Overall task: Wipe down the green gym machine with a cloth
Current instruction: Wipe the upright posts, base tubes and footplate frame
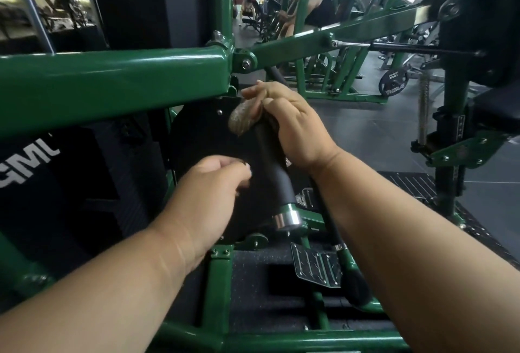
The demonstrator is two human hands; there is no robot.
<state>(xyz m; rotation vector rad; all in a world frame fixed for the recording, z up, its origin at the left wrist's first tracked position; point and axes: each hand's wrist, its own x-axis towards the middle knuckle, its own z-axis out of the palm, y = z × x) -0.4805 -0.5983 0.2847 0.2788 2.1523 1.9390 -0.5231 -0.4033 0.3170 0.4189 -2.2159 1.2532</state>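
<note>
A thick green beam (112, 82) of the machine runs across the left, its lower edge sloping down toward you, with a black pad (31, 167) with white lettering below it. Your left hand (208, 195) hovers in front of a black panel (202, 133), fingers loosely curled and holding nothing, just left of the black handle (270, 161) and not touching it. That handle slants down to a chrome end cap (287, 219). At its upper end your right hand (289, 122) wraps the grip and presses a small brownish cloth (242, 120) against it, close under the beam's right end and its bolted pivot (246, 63). Below, between your forearms, a ribbed metal footplate (315, 268) sits inside the green base frame (281, 338). To the right, open grey floor (380, 127) stretches to a weight plate (393, 82) and a seat post (453, 116).
</note>
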